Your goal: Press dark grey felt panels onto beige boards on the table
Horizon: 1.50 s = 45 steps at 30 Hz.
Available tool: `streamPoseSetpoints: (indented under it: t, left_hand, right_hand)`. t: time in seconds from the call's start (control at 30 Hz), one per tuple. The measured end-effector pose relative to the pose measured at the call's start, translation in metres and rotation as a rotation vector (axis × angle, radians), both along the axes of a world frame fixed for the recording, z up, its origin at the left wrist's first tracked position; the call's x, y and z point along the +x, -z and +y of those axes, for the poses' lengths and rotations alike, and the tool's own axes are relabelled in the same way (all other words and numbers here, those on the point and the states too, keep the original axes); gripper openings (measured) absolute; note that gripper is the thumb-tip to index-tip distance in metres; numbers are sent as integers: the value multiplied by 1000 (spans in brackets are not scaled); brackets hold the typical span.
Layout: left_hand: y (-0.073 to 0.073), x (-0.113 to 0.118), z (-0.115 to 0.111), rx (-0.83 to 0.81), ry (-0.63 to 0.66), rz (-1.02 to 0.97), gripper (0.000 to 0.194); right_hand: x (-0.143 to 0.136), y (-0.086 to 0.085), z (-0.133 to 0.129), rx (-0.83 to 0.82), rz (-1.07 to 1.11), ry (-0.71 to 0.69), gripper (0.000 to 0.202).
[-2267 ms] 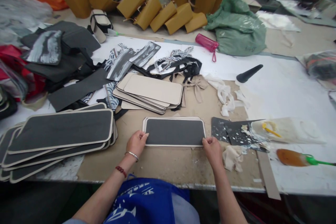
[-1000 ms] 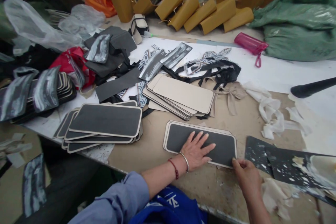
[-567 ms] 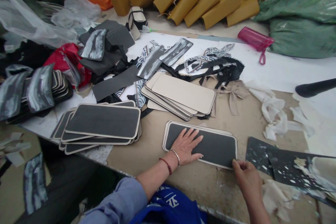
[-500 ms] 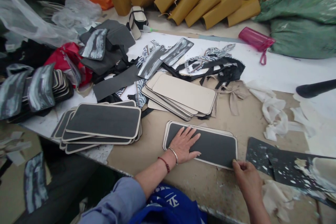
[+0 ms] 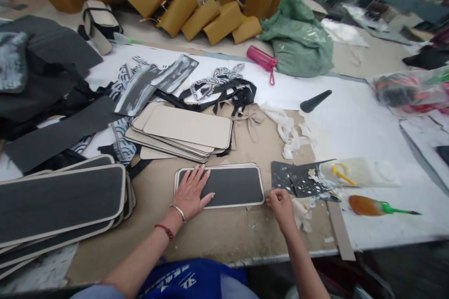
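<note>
A dark rectangular panel with rounded corners and a pale border (image 5: 233, 186) lies on another like it, near the table's front edge. My left hand (image 5: 192, 191) rests flat on its left part, fingers spread. Just off its lower right corner is my right hand (image 5: 280, 203), thumb and fingers pinched together; what they hold, if anything, is too small to tell. Behind the panel sits a stack of cream panels (image 5: 189, 126). More dark panels with pale borders (image 5: 59, 201) are piled at the left.
Glue-spattered dark pieces (image 5: 298, 180) lie right of my right hand, beside a bottle of amber liquid (image 5: 366, 205). Further back are a black tapered tool (image 5: 315, 101), a pink pouch (image 5: 261, 58), a green sack (image 5: 300, 42), fabric scraps and mustard-coloured bags (image 5: 178, 9).
The view has swung to the right, bringing the amber bottle into sight. My left hand stays on the panel, while my right fingers have come slightly away from its corner.
</note>
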<state>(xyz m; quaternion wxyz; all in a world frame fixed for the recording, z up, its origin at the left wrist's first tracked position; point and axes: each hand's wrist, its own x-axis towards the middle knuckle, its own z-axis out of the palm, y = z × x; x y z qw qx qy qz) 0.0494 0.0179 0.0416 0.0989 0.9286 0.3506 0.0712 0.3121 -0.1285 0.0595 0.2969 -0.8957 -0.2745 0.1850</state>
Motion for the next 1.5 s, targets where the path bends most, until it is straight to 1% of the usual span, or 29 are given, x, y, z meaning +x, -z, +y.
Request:
streamPoseSetpoints:
  t: [0.07,0.1,0.17,0.23,0.3,0.37,0.43,0.47,0.5,0.6,0.67,0.77,0.87,1.0,1.1,1.17,1.23,1.33,1.4,1.5]
  left_hand:
    - [1,0,0,16,-1,-4,64]
    - [1,0,1,20,-1,-2,65]
    - [1,0,1,27,0,6,65]
    - [1,1,1,38,1,14,65]
    - [2,1,1,51,2,23,65]
    - [3,1,1,69,16,36,65]
    - [5,1,2,90,32,47,64]
    - [5,0,2,99,39,50,65]
    - [6,0,3,106,42,51,65]
    - [6,0,3,118,51,58,68]
    - [6,0,4,124,56,61,69]
    - [5,0,4,119,56,64,69]
    - [3,2,4,91,50,78,69]
    - [0,4,4,66,34,81,68]
    - [0,4,3,77,26,60,68]
    - [0,3,2,75,18,44,68]
    - [0,3,2,59,6,27,68]
    - [2,3,1,20,-14,-11,69]
    - [2,2,1,-10,-29,-36,69]
    - [1,2,0,-63,-39,-58,69]
  right_hand:
    - [-1,-4,1,12,-68,-23,29]
    - [-5,-7,4,25,-139,-74,32]
    - [-22,-11,17,74,-314,-249,37]
    - [-46,-12,36,122,-456,-478,43]
    - [-72,-9,57,134,-502,-679,52]
    - [-92,-2,73,128,-504,-850,60]
    - [-97,6,83,125,-489,-971,66]
    - [-95,10,84,118,-484,-993,67]
    - [-88,13,84,106,-484,-984,67]
    - [-57,18,77,33,-498,-846,65]
    - [-37,19,71,5,-504,-786,65]
    - [-20,23,65,7,-504,-726,66]
    - [-16,26,65,26,-488,-658,64]
    - [-17,31,68,81,-505,-624,58]
    - [-15,33,63,126,-587,-514,50]
    - [-13,32,54,105,-639,-425,45]
    - [-12,28,42,32,-660,-373,42]
    - [-14,18,28,-89,-604,-375,43]
    - [-17,11,25,-150,-507,-343,43]
    - [-24,-2,30,-184,-365,-207,42]
